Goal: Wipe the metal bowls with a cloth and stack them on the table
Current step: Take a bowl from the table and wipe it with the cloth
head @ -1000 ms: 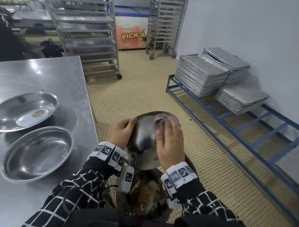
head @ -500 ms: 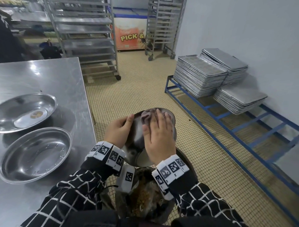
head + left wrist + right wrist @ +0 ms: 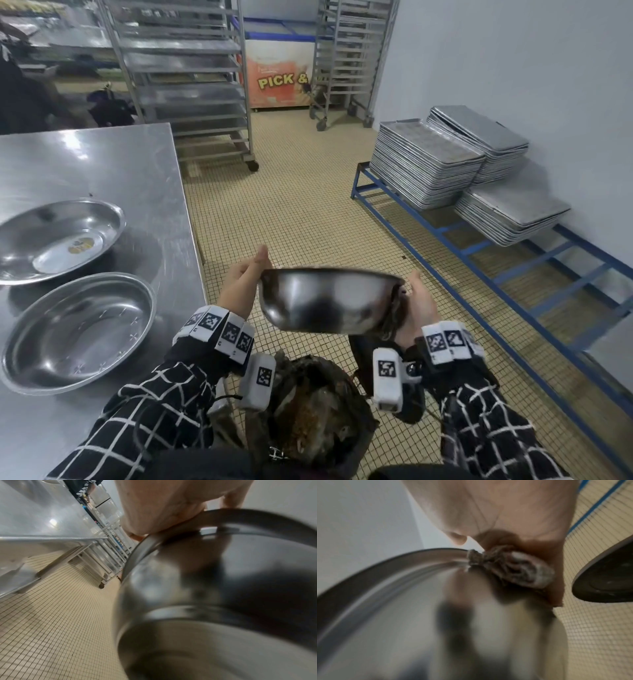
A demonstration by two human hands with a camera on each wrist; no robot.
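Mid-frame, the metal bowl hangs between both hands — left hand grips its left rim, right hand pinches the cloth against its right rim. Two shallow bowls at left — contents unclear.

Black white-grid sleeves, marker-tagged wristbands

stacked trays on blue rack.

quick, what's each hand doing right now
Left hand: grips the bowl by its rim.
Right hand: holds the cloth against the bowl's other side.
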